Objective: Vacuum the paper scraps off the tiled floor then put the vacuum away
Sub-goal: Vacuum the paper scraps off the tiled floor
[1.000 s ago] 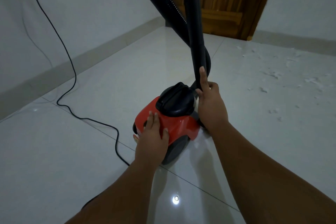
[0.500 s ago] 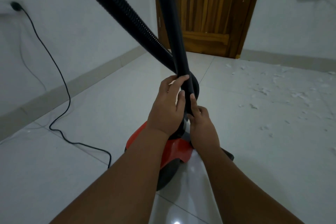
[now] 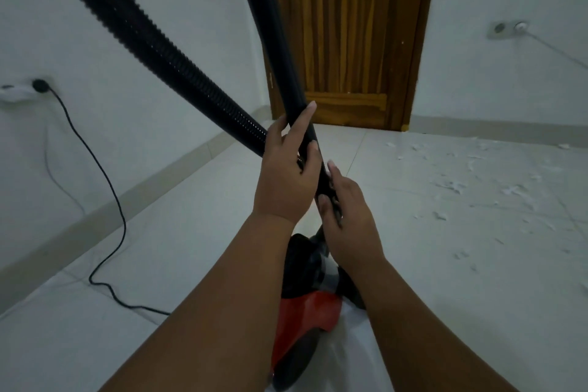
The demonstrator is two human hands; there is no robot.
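Note:
A red and black vacuum cleaner (image 3: pixel 305 318) sits on the white tiled floor (image 3: pixel 191 248) between my forearms. Its smooth black wand (image 3: pixel 270 29) rises steeply from it toward the top of the view. A ribbed black hose (image 3: pixel 143 38) slants up to the left. My left hand (image 3: pixel 286 178) grips the wand, fingers curled round it. Just below, my right hand (image 3: pixel 346 213) holds the wand's lower end with thumb and fingers. White paper scraps (image 3: pixel 455 184) lie scattered on the floor at the right.
The vacuum's black power cord (image 3: pixel 105 188) runs from a wall socket (image 3: pixel 38 86) on the left down across the floor. A wooden door (image 3: pixel 350 35) stands shut straight ahead. Another socket (image 3: pixel 506 29) with a cable is on the right wall.
My left hand left the red body and took hold of the wand above my right hand. Both hands and the wand have risen, and my view has lifted toward the door.

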